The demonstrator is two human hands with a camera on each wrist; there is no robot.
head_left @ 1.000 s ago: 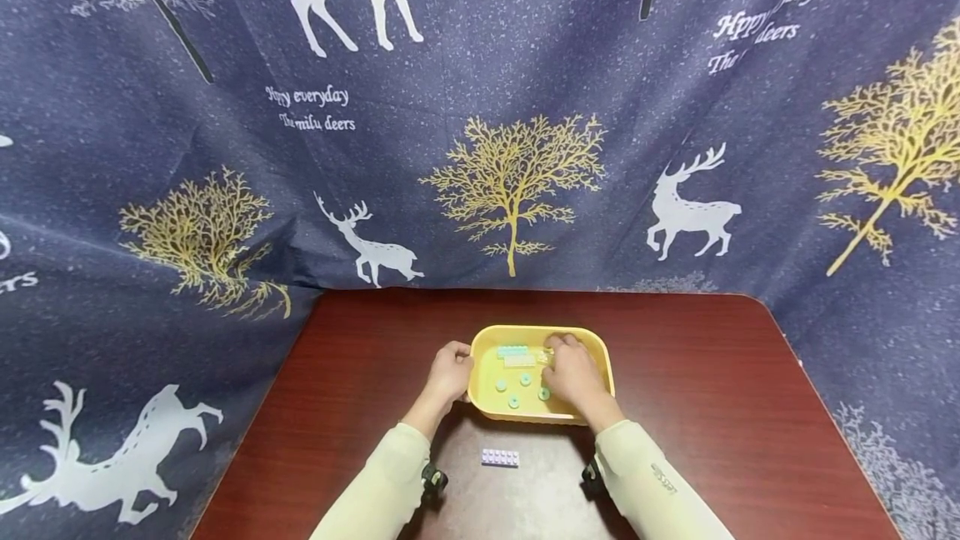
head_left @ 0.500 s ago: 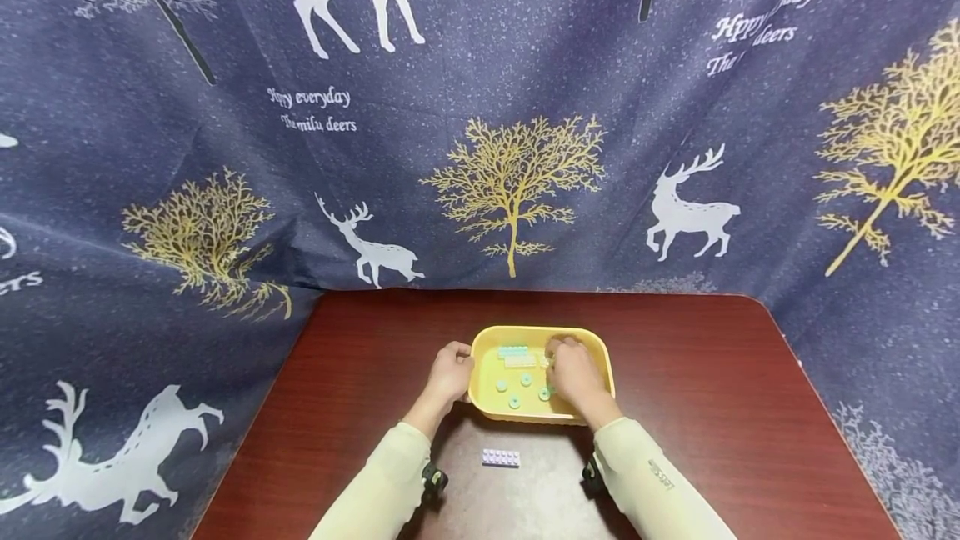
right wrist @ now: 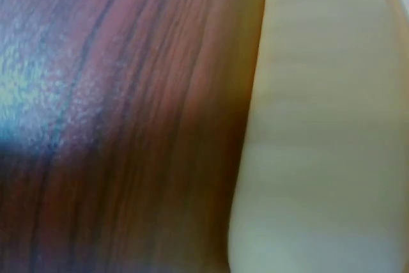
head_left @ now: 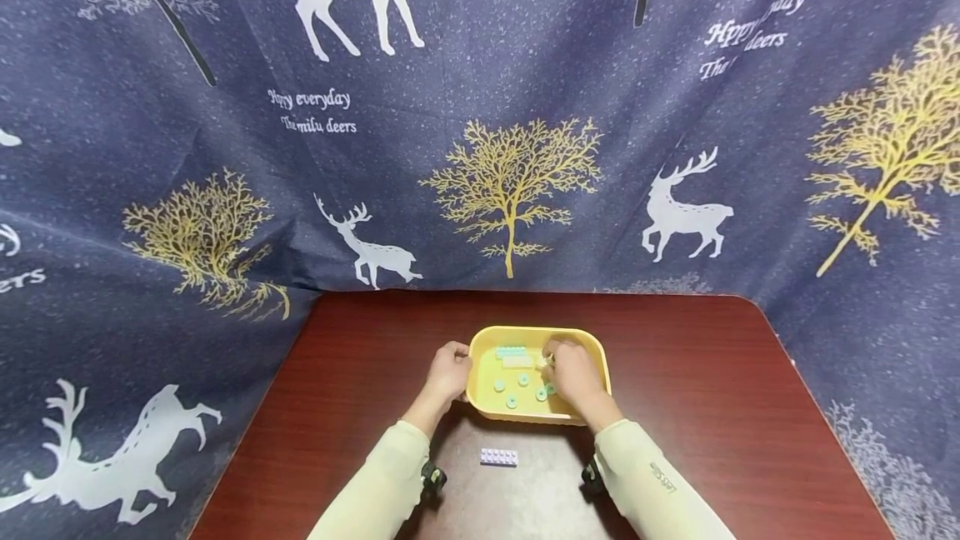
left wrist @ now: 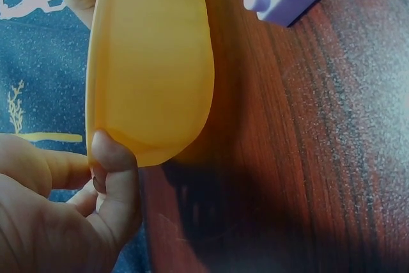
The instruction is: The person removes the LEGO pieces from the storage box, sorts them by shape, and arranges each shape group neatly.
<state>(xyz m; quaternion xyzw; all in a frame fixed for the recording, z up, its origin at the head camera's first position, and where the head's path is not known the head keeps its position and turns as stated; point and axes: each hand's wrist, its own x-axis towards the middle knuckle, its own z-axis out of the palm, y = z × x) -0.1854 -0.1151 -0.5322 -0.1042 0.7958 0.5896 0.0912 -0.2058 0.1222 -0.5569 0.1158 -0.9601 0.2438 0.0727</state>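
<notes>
My left hand (head_left: 450,372) grips the left end of a yellow plastic bin (head_left: 525,417); in the left wrist view, the thumb and fingers pinch its rim. Inside the bin, my right hand (head_left: 576,373) reaches down with bent fingers beside a small pale piece (head_left: 543,362). I cannot tell whether those fingers pinch it. Left of them lie a teal building brick (head_left: 512,352) and a pale yellow brick (head_left: 517,362). Several small green round pieces (head_left: 523,380) are spread over the bin floor. The right wrist view shows the bin's outer wall (right wrist: 326,119), not the hand.
A purple studded building brick (head_left: 498,457) lies on the reddish-brown wooden table (head_left: 675,373), in front of the bin and between the forearms. Behind the table hangs a dark blue cloth (head_left: 480,65) printed with deer and trees.
My right fingers have shifted slightly within the bin, and another green round piece now shows beside them. The left hand keeps its grip on the rim. The head view has turned slightly.
</notes>
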